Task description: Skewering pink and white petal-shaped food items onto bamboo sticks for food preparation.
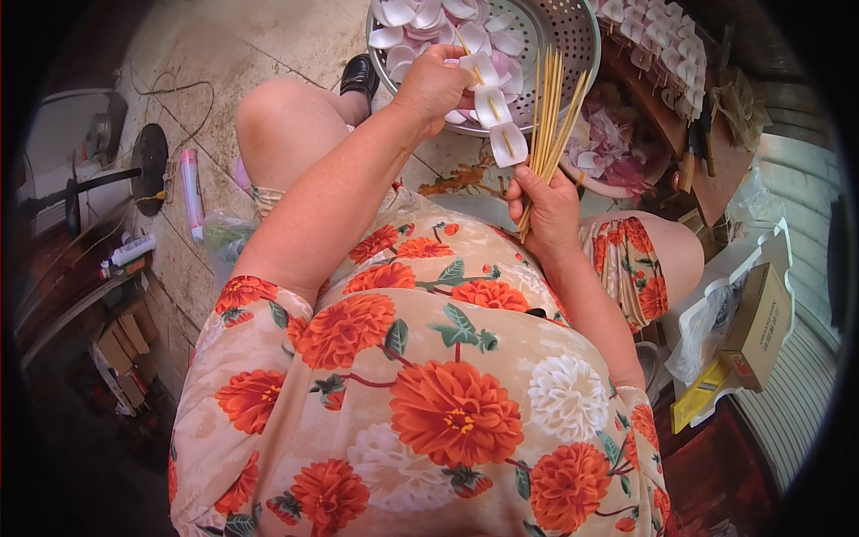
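My left hand pinches a thin bamboo skewer near its upper end, beside the topmost threaded piece. Three pale pink-white cupped pieces, like onion layers or petals, sit in a row on that skewer. In my right hand is a fanned bundle of bamboo skewers, gripped near the lower ends. The lowest threaded piece is just above my right thumb; whether that hand also holds the loaded skewer's end is unclear. Behind my left hand, a perforated metal colander holds many loose pale pink pieces.
At the upper right, loaded skewers crowd a brown board with dark-handled tools. Below it is a pink basin of scraps. A cardboard box and a yellow item lie right. A pink-and-white tube is on the left floor.
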Demonstrator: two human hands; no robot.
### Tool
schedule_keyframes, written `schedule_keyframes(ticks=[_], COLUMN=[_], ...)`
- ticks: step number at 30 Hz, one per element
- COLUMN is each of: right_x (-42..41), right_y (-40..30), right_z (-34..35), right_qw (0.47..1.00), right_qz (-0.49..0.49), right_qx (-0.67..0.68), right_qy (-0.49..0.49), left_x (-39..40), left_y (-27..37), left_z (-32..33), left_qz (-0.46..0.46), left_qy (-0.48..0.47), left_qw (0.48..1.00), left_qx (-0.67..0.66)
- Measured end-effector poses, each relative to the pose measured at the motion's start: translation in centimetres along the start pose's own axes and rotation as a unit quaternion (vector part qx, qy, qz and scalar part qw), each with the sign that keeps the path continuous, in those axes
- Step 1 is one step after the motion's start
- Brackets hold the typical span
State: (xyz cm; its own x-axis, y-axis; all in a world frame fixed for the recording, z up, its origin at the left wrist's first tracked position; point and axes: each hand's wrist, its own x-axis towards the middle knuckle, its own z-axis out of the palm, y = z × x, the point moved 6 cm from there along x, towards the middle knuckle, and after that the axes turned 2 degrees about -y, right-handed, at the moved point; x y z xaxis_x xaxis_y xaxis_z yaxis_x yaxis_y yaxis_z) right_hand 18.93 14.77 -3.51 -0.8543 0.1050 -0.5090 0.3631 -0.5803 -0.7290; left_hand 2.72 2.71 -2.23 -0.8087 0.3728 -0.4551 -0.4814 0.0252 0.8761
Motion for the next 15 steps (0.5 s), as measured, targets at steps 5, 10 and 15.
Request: schedule_keyframes(ticks=[5,10,15], right_x=[0.3,0.2,0.0], right_y=[-1.2,-1.4,-1.4], right_z=[-0.8,-1.5,-1.4], right_qw=[0.999,0.999,0.998], right_qz=[-0.020,-0.030,-0.032], right_qx=[0.016,0.020,-0.002], right_qy=[0.022,0.040,0.045], left_x=[2.1,3.6,2.2], left_y=[1.5,1.6,-0.9], left_z=[-3.6,-5.9,-2.2], left_qz=[0.026,0.095,0.170], left_qy=[0.047,0.115,0.052], left_qw=[0.999,0.955,0.718], left_qx=[-0.002,0.257,0.673])
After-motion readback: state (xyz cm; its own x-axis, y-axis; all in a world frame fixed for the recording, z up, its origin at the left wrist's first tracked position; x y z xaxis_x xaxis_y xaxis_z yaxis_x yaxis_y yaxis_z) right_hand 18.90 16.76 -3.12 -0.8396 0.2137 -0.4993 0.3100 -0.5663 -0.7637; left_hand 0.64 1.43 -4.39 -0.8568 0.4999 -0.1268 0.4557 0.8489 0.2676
